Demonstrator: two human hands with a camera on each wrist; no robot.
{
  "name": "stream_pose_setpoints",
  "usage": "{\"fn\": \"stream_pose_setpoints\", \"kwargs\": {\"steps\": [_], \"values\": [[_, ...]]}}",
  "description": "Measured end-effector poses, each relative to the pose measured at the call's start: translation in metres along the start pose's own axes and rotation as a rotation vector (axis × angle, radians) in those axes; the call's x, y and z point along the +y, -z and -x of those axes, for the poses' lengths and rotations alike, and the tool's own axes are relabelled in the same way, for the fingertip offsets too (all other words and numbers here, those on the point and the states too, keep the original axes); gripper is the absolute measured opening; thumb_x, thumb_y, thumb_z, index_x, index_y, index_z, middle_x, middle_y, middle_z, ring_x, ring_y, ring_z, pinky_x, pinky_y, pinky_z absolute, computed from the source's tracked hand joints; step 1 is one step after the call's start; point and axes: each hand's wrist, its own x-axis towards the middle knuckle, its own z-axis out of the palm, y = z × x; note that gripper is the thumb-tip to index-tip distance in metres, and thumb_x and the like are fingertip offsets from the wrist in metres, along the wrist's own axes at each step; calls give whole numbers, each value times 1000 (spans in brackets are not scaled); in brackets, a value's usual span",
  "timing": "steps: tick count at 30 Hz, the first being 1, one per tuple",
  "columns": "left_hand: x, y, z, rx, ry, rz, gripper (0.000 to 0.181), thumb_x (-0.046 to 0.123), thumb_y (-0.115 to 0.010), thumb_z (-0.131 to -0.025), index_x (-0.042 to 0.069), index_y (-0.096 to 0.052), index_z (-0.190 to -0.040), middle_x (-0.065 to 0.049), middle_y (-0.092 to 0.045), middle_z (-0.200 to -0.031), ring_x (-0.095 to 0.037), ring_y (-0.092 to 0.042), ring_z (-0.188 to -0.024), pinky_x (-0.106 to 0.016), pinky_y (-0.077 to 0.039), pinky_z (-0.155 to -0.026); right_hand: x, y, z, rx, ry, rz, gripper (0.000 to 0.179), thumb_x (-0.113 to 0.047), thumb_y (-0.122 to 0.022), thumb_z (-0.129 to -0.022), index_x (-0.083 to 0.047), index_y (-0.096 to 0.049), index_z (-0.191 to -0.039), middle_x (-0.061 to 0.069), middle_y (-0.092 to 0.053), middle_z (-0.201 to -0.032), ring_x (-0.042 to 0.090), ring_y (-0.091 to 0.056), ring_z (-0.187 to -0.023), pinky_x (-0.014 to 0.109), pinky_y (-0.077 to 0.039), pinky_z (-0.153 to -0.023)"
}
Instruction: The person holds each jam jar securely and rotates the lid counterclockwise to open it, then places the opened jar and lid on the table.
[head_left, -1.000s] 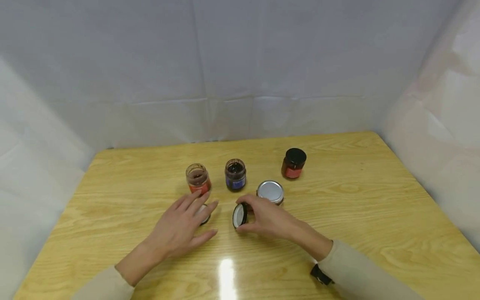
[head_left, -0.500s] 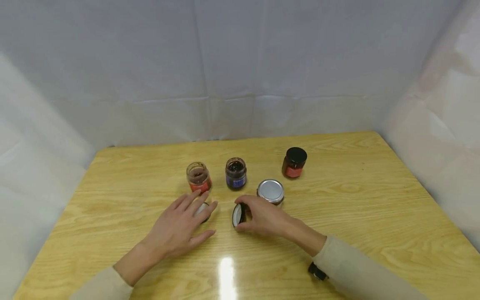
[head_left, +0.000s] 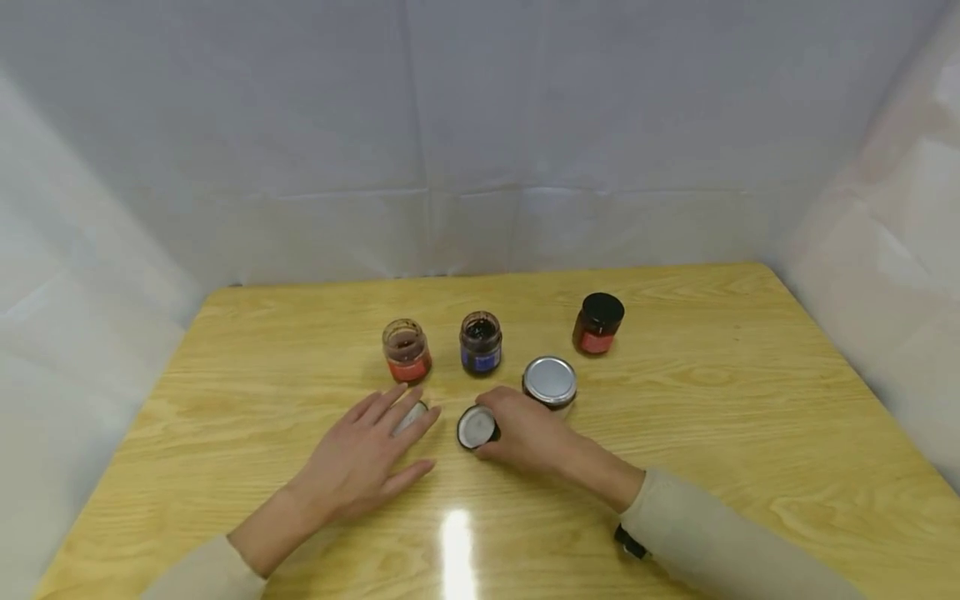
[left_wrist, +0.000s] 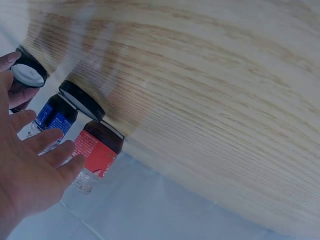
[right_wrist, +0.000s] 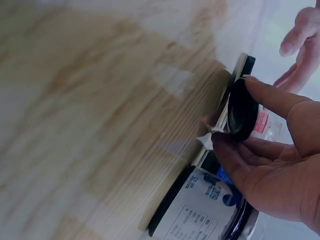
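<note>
Head view: woodgrain table (head_left: pixel 712 392), backdrop (head_left: pixel 487 133) perhaps cloth.

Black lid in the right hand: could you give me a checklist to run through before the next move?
1. Right hand pinching the black lid: ok.
2. Its underside turned down: not ok, the pale inside faces the head camera.
3. Left hand holding nothing: ok.
4. Open red-labelled jar and open blue-labelled jar upright: ok.
5. Other lid on a jar: not ok.
6. Held lid's matching jar: cannot tell.
</note>
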Motion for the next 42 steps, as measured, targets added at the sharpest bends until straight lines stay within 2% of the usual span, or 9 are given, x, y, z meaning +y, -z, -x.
{"fn": "stream_pose_setpoints", "kwargs": {"steps": [11, 21, 31, 35, 42], "values": [[0, -3, 0, 39, 0, 9, 58, 48, -55, -92, 14, -51, -139, -15, -47, -140, -35, -42, -128, -49, -32, -104, -1, -2, -2, -12, 1, 87, 51, -18, -77, -75, 3, -58, -117, 13, -56, -114, 23, -53, -104, 35, -44, -90], [0, -6, 4, 43, -12, 10, 58, 47, -53, -93, 15, -48, -141, -14, -47, -141, -34, -42, -129, -49, -32, -104, -7, -5, -6, -4, -20, 153, 47, -21, -78, -72, 0, -61, -110, 10, -55, -105, 22, -53, -94, 33, -45, -82], [-1, -5, 1, 61, -26, 1, 59, 47, -54, -92, 15, -48, -141, -15, -46, -141, -35, -41, -128, -50, -32, -104, -7, -3, -6, 23, -5, 158, 42, -20, -77, -71, -1, -63, -106, 8, -55, -99, 21, -52, -89, 33, -45, -78], [-2, -5, 1, 64, -32, -6, 59, 49, -52, -92, 15, -48, -141, -15, -45, -142, -35, -41, -129, -50, -32, -104, -6, -4, -5, 21, 3, 169, 42, -21, -76, -73, -1, -62, -108, 8, -55, -102, 22, -52, -92, 33, -46, -81], [-1, -6, 1, 46, -21, -10, 60, 49, -51, -93, 17, -46, -143, -14, -43, -144, -34, -39, -131, -49, -31, -105, -8, -2, 2, -7, -18, 163, 57, -27, -70, -81, 2, -55, -127, 14, -54, -121, 27, -51, -111, 37, -42, -95]]}}
